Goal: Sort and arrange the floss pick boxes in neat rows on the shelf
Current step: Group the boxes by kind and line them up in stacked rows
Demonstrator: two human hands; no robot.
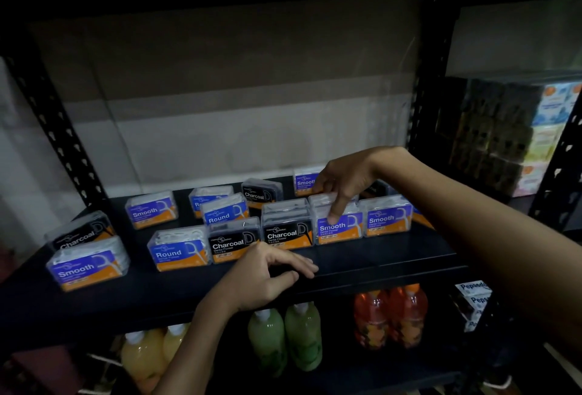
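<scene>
A: How will these floss pick boxes handle?

B: They look like small clear plastic tubs, probably light and rigid, with smooth walls that could slip under a loose pinch. The safest hold is likely across the 2 short sides or over the top lid, with fingers clear of the label.

A: Where is the one being worked?

B: The front Smooth box (338, 226) stands in the front row on the dark shelf (393, 260), touching a Charcoal box (287, 230) on its left and just beside another Smooth box (388, 217) on its right.

A: And the right hand?

B: The right hand (345, 182) reaches in from above. Its fingers (335, 213) curl down over the top and front face of that Smooth box, so it appears to hold or steady it from the lid.

A: The left hand?

B: The left hand (271, 271) sits at the shelf's front edge, fingers loosely bent and slightly apart, holding nothing, just in front of another Charcoal box (233, 241).

A: The rest?

B: A Round box (178, 249) and several others lie scattered and angled behind and to the left, not yet in rows.
</scene>
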